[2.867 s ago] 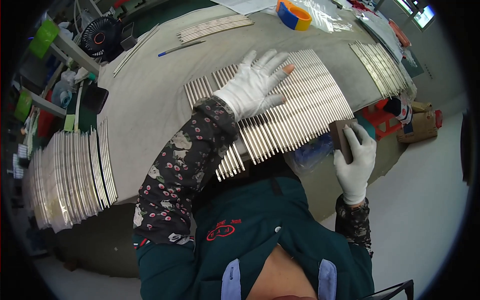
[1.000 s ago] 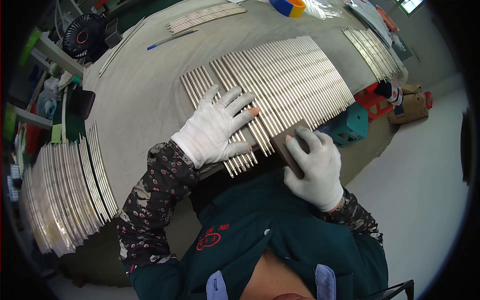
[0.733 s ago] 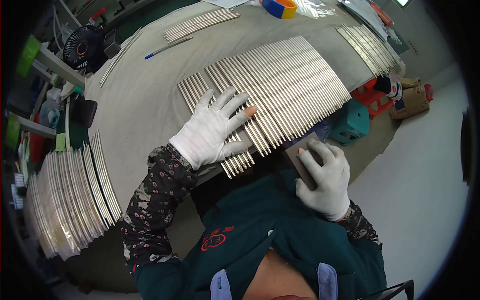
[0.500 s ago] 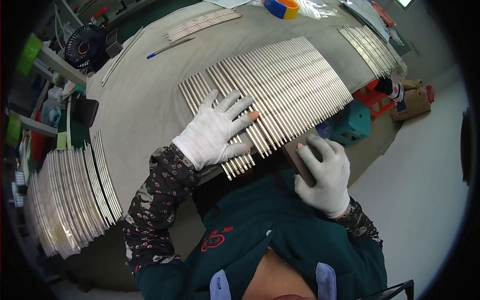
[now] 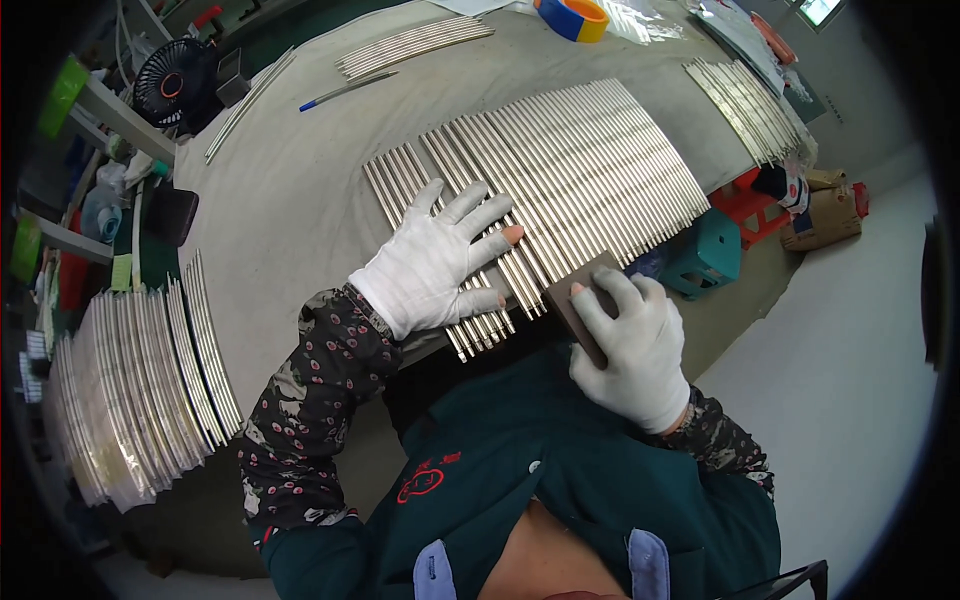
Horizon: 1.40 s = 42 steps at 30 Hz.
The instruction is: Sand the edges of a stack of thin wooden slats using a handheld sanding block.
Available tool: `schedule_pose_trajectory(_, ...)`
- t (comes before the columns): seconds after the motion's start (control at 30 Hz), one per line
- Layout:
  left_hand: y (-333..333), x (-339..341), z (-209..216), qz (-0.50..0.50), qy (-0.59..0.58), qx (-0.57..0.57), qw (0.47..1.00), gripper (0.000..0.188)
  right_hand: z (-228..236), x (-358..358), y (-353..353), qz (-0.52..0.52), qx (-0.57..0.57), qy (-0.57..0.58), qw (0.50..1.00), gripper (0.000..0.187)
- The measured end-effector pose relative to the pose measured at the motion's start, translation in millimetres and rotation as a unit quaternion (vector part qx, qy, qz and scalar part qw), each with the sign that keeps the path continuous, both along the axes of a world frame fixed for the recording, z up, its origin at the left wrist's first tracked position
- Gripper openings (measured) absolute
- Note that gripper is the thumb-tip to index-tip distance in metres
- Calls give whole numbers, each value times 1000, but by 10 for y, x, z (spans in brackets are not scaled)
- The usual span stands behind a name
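Observation:
A wide row of thin silvery metal rods [image 5: 590, 165] lies side by side on the table, their near ends jutting past its front edge. My left hand [image 5: 430, 260], in a white glove with bare thumb and index tips, lies flat with fingers spread across the rods at the left part of the row. A narrow gap divides a few rods on the left from the rest. My right hand [image 5: 635, 345], gloved the same way, grips a brown rectangular block [image 5: 580, 300], held against or just by the near rod ends; contact is hard to make out.
A blue pen [image 5: 345, 90] and another rod group [image 5: 415, 47] lie farther back. Wrapped rods [image 5: 130, 400] stand out at left, more rods [image 5: 740, 110] at far right. Blue-orange tape [image 5: 573, 18], a black fan [image 5: 175, 85] and a teal stool [image 5: 705, 255] surround the table.
My right hand has moved a little left with the brown block, bringing it up to the near rod ends. My left hand stays spread on the rods.

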<state>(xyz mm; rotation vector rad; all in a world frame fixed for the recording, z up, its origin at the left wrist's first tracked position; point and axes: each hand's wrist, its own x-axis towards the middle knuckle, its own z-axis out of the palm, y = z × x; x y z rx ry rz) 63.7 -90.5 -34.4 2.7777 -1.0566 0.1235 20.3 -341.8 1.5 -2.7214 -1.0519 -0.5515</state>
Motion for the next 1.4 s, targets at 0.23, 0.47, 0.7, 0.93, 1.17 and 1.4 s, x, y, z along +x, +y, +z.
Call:
schedule_pose_trajectory(0.23,8,31,-32,3,-32,-23,999,63,57,-73,-44,-7,-1,42,999,52)
schedule_pose_trajectory(0.47,64,41,-81,-8,-41,-41,998,71,33,-239,-168,-45,39,38,998,56)
schedule_pose_trajectory(0.7,144,-11,-47,-14,-26,36,999,72,8,-213,-110,-30,44,30,998,59)
schedule_pose_trajectory(0.93,183,-43,-41,-13,-2,14,1000,72,0,-200,-71,-26,43,40,998,59)
schedule_pose_trajectory(1.17,190,-80,-28,-8,4,9,1000,71,3,-185,-28,-14,39,43,998,59)
schedule_pose_trajectory(1.4,183,-65,-65,-10,-2,18,1000,76,-13,-87,101,8,33,52,998,56)
